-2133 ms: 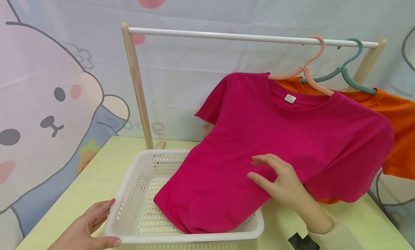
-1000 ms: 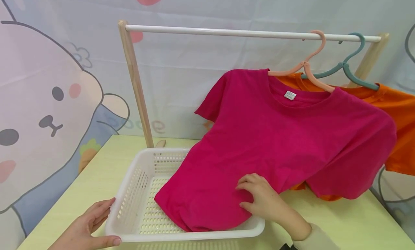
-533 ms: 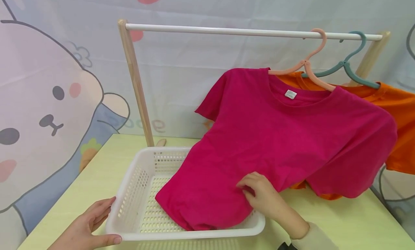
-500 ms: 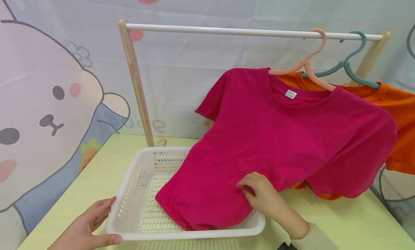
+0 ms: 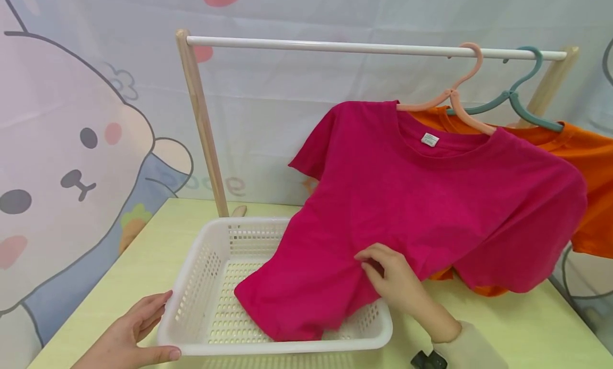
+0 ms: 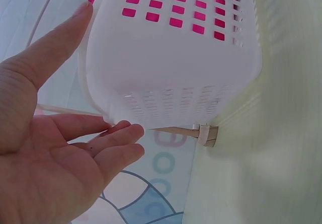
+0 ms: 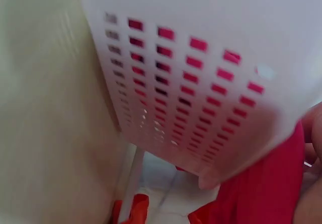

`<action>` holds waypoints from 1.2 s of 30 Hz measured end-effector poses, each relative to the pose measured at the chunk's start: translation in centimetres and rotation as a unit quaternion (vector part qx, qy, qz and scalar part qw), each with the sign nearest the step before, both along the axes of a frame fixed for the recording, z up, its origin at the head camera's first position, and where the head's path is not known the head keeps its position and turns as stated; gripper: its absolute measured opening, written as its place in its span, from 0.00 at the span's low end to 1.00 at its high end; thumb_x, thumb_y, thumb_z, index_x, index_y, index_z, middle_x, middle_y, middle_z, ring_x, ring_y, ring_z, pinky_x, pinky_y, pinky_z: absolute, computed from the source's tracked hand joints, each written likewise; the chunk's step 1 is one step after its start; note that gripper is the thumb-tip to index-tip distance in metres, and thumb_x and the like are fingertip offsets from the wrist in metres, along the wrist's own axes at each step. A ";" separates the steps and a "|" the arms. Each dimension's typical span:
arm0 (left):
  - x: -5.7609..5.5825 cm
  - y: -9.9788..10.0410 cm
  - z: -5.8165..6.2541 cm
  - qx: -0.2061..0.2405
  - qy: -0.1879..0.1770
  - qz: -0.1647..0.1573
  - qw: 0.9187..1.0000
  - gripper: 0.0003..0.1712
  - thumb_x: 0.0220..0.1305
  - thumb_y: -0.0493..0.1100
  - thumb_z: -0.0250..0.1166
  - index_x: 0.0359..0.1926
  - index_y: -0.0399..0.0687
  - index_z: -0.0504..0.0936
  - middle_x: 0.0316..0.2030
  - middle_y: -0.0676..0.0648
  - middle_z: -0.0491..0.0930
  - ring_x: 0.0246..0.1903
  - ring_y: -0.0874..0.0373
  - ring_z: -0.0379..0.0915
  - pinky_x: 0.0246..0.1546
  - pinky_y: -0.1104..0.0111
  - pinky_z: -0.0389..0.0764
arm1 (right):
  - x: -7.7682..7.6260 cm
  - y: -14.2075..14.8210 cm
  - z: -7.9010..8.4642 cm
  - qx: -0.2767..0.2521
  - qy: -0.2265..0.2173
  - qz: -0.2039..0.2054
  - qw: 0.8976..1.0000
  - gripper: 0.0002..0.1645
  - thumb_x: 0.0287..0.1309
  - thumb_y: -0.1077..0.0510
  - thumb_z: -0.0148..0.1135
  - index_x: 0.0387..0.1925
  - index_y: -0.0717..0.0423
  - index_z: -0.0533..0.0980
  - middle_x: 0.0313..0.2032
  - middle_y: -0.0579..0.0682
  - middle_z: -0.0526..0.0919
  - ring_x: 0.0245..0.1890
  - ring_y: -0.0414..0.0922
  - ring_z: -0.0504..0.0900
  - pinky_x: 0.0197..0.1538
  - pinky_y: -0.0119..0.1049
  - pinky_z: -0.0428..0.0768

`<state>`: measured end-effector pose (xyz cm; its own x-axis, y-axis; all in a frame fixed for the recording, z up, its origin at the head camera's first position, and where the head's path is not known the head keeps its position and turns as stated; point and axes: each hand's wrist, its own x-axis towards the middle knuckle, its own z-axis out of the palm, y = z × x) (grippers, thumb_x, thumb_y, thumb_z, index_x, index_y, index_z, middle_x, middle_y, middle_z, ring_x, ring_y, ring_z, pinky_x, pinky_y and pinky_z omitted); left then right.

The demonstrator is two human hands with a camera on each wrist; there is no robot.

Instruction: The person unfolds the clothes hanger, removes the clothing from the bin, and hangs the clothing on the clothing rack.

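Observation:
A magenta T-shirt [image 5: 397, 199] hangs from a pink hanger [image 5: 455, 95], its lower part trailing into a white plastic basket [image 5: 191, 284]. My right hand [image 5: 395, 278] pinches the shirt's side above the basket's right end, drawing folds in the cloth. At the basket's left front corner, my left hand [image 5: 126, 332] holds the rim between thumb and fingers. The left wrist view shows that thumb [image 6: 60, 40] on one rim edge and the fingertips against another. Only the edge of the right hand appears in the right wrist view, beside the magenta cloth.
A rack with a white rail [image 5: 306, 43] and wooden posts [image 5: 203, 124] stands behind the basket on a pale yellow table [image 5: 129, 262]. Behind the magenta shirt, an orange T-shirt [image 5: 596, 199] hangs on a teal hanger [image 5: 531, 116]. A printed cloth backdrop [image 5: 297, 140] covers the wall.
My right hand has come down from above the shirt and taken hold of its side. The shirt's lower end has shifted right, uncovering more of the basket's front. My left hand stays put.

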<state>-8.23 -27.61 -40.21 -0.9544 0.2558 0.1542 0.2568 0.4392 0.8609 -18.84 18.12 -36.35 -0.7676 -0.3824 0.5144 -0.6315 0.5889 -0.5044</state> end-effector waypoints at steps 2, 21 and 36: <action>0.0 0.0 -0.1 0.000 0.003 0.000 1.000 0.48 0.50 0.29 0.72 0.67 0.21 0.55 0.54 0.71 0.64 0.54 0.86 0.59 0.49 0.90 0.65 | -0.3 0.2 0.5 -0.010 -0.002 -0.009 1.000 0.12 0.54 0.73 0.63 0.39 0.59 0.82 0.37 0.44 0.82 0.40 0.42 0.80 0.43 0.34 0.80; 0.0 -0.1 -0.2 0.005 0.012 -0.009 1.000 0.48 0.49 0.28 0.72 0.67 0.19 0.54 0.55 0.71 0.63 0.55 0.87 0.58 0.50 0.91 0.63 | -4.9 3.9 7.6 -0.150 0.053 -0.152 0.976 0.09 0.62 0.68 0.57 0.41 0.66 0.81 0.36 0.59 0.82 0.27 0.27 0.71 0.30 0.17 0.68; 0.0 -0.1 -0.2 0.004 0.008 -0.009 1.000 0.48 0.50 0.29 0.72 0.67 0.19 0.54 0.55 0.70 0.63 0.55 0.87 0.58 0.50 0.91 0.64 | -7.2 7.7 6.0 -0.160 -0.006 -0.247 0.956 0.14 0.65 0.64 0.52 0.46 0.67 0.80 0.42 0.62 0.80 0.29 0.23 0.67 0.34 0.18 0.66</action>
